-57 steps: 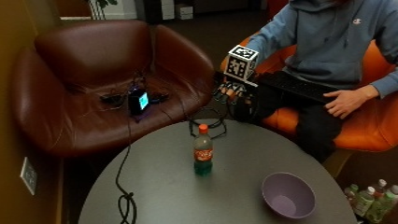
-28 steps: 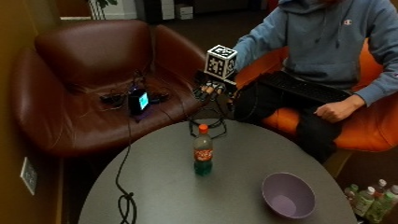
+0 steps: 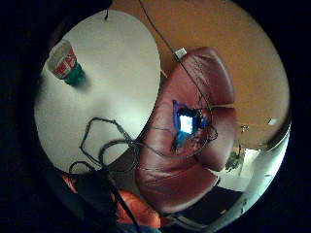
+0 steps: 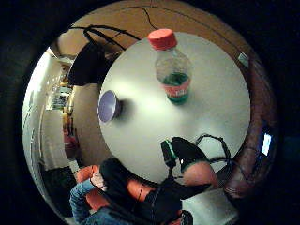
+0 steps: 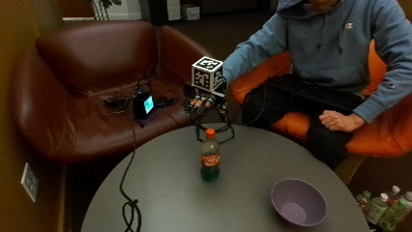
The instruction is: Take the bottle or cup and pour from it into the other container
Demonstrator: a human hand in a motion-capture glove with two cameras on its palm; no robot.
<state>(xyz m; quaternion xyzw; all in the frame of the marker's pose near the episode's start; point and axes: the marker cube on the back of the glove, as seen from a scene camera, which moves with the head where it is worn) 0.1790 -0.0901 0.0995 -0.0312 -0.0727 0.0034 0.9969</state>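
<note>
Bottle (image 5: 210, 155) upright mid-table (image 5: 167, 203), red cap on, green liquid low inside. Bowl (image 5: 297, 201) well apart, nearer table edge. Gloved right hand (image 5: 201, 101) above far rim, grip relaxed, fingers hanging, holding nothing.

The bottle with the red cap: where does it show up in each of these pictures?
Outside view: bottle stands mid-table, between the gloved hand and the purple bowl.
Thumb side palm view: upright on the table, cap showing.
Little finger side palm view: at the table's far edge.
Shared landmark: the round table.
</note>
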